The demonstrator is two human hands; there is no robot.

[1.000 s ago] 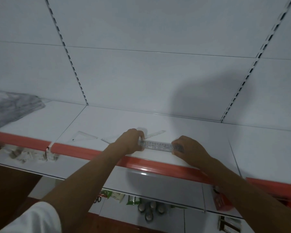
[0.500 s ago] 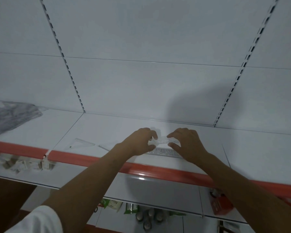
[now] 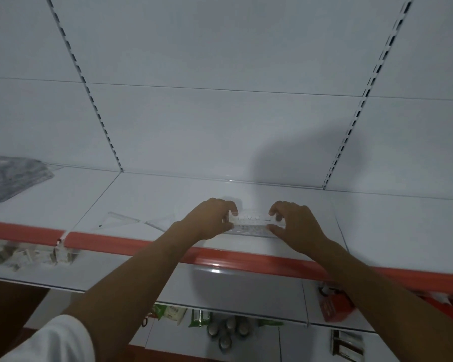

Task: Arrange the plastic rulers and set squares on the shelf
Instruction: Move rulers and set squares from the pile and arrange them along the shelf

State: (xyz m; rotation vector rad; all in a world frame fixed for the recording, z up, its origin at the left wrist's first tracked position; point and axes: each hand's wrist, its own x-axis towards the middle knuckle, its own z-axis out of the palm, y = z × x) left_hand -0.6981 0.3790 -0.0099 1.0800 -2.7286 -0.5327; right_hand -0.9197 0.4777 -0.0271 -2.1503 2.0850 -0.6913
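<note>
Both hands are over the middle of a white shelf (image 3: pixel 246 194) with an orange front strip. My left hand (image 3: pixel 207 218) pinches the left end of a short clear plastic piece (image 3: pixel 249 218) and my right hand (image 3: pixel 296 223) pinches its right end, holding it just above the shelf. Directly below it a clear ruler (image 3: pixel 249 230) lies flat on the shelf. To the left lie a clear set square (image 3: pixel 118 219) and a second clear set square (image 3: pixel 162 222), partly hidden by my left wrist.
A grey patterned bag (image 3: pixel 8 176) lies on the shelf at far left. The orange front strip (image 3: pixel 120 240) runs across the view. Lower shelves hold small packs (image 3: pixel 21 254), green packets (image 3: pixel 168 312), round tins (image 3: pixel 225 333) and a red box (image 3: pixel 332 307).
The hands left the ends of the flat ruler, moved a little farther back and closer together, and now hold a shorter clear piece above it. The ruler stays on the shelf.
</note>
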